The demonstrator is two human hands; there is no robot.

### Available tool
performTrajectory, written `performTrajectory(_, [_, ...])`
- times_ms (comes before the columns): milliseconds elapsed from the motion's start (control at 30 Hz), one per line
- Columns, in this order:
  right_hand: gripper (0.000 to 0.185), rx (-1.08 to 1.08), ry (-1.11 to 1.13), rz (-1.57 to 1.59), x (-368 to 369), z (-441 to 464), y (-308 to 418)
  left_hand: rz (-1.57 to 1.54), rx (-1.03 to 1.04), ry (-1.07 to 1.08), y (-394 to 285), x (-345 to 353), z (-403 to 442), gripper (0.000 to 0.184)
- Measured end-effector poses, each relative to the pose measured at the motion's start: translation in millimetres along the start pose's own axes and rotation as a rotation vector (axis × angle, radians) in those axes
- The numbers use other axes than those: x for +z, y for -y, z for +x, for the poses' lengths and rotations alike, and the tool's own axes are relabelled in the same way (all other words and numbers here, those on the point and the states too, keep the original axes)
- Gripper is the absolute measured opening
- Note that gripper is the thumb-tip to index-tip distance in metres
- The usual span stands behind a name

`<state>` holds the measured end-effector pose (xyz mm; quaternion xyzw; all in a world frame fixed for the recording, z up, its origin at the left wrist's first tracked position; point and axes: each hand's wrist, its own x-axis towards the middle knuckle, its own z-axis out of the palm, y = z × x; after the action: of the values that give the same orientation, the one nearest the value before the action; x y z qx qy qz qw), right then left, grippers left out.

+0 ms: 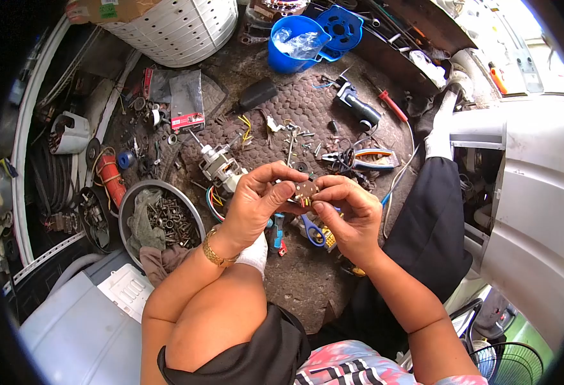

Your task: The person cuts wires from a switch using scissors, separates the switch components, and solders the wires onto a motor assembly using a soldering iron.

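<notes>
Between both hands, above the floor, is a small brown board-like part (305, 190) with colored bits on its lower edge; its exact kind is unclear. My left hand (259, 196) pinches it from the left with thumb and index finger. From the other side, my right hand (349, 215) grips its right edge with bent fingers. Part of the piece is hidden by fingertips. A small electric motor (221, 163) with a shaft and colored wires lies just left of my left hand. Under my right hand are blue-handled scissors (312, 231) and a yellow piece (328, 239).
A round tray (124, 218) of screws and a cloth is at left. Farther off lie pliers (375, 158), a black power tool (357, 108), a red-handled screwdriver (392, 104) and a blue jug (288, 61). A white perforated drum (182, 35) stands at the back.
</notes>
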<state>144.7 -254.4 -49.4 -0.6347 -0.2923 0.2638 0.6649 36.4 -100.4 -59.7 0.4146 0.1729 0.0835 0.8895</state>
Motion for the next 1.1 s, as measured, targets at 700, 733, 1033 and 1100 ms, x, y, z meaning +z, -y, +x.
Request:
performTrajectory(700, [0.03,-0.216,-0.017,-0.471,-14.9,16.1,13.9,-0.085,0.011,-0.12,-1.0,-5.2,0.5,0.019])
performTrajectory(733, [0.032,-0.24,0.013,-0.469,-12.2,16.5,13.1,-0.074,0.005,-0.129,-0.7,-4.4,0.8,0.019])
performTrajectory(1033, [0.028,-0.193,0.056,-0.439,-4.4,13.9,7.9,-0.007,0.0,-0.087,3.4,-3.1,3.0,0.016])
performTrajectory(1100, [0.024,-0.161,0.051,-0.455,-3.3,13.2,9.1,0.084,0.09,-0.077,2.8,-0.9,2.7,0.013])
